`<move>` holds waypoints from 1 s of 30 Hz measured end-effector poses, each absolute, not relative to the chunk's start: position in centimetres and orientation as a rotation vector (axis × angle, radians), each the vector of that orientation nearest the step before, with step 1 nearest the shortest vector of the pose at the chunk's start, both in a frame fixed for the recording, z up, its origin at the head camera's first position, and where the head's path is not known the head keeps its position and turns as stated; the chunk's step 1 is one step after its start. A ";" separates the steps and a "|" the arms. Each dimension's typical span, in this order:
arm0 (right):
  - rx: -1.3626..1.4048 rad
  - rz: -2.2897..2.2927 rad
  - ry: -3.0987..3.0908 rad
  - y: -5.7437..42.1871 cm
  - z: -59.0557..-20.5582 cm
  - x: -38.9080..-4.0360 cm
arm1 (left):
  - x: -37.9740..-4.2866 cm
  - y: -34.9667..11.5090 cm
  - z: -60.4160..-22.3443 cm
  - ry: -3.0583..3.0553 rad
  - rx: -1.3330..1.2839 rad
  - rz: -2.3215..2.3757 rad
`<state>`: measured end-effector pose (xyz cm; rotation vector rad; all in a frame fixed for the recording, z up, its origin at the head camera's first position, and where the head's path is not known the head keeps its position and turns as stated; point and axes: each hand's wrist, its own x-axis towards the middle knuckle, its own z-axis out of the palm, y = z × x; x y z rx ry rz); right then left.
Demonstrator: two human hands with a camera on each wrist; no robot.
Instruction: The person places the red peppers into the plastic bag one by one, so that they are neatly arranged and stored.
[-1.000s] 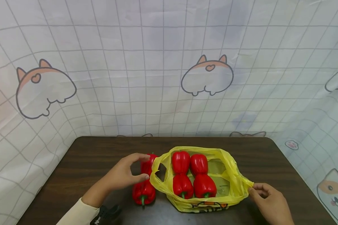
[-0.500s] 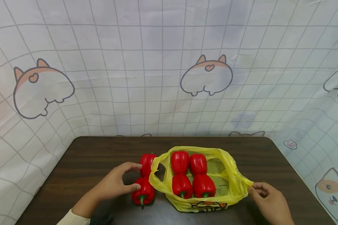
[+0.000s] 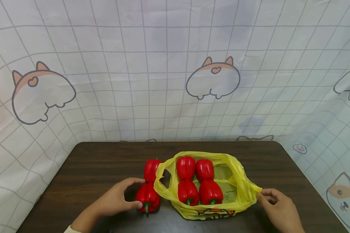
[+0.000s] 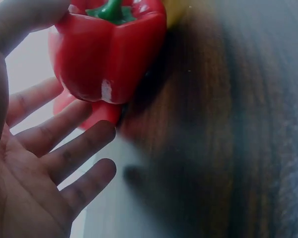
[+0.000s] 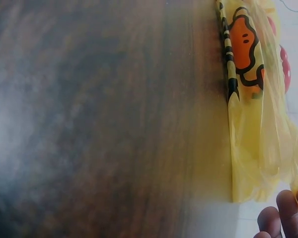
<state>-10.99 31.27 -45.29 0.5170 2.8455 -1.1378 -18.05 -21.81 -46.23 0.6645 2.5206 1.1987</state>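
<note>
Yellow bag (image 3: pixel 246 189): in the middle of the surface (image 3: pixel 105 161), mouth spread; it looks like thin plastic, so probably light, soft and easy to tear; better taken at its top edge.
Left hand (image 3: pixel 115 198): at the left of the near loose pepper (image 3: pixel 149 195), thumb and fingers apart around it; whether they press it, I cannot tell.
Right hand (image 3: pixel 280 207): thumb and fingers pinch the bag's right end.
Loose peppers: left of the bag, near one before the far loose pepper (image 3: pixel 151 169); glossy, likely stiff, slightly slippery, best held by broad sides.
Bagged peppers (image 3: pixel 186 168): four, two far and two near.
Green stem (image 3: pixel 146 207): on the near loose pepper, seemingly too small for good hold.
</note>
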 end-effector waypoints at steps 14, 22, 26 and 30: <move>0.540 -1.159 2.829 31.2 -45.3 -10.9 | -18.0 -21.8 -46.9 2.479 0.639 1.175; 0.546 -1.191 2.831 31.1 -45.4 -10.7 | -17.8 -21.9 -47.3 2.490 0.644 1.226; 0.545 -1.185 2.834 31.1 -45.4 -10.8 | -17.6 -22.0 -47.3 2.525 0.669 1.222; 0.545 -1.188 2.836 31.1 -45.4 -10.7 | -17.4 -22.3 -46.7 2.573 0.702 1.208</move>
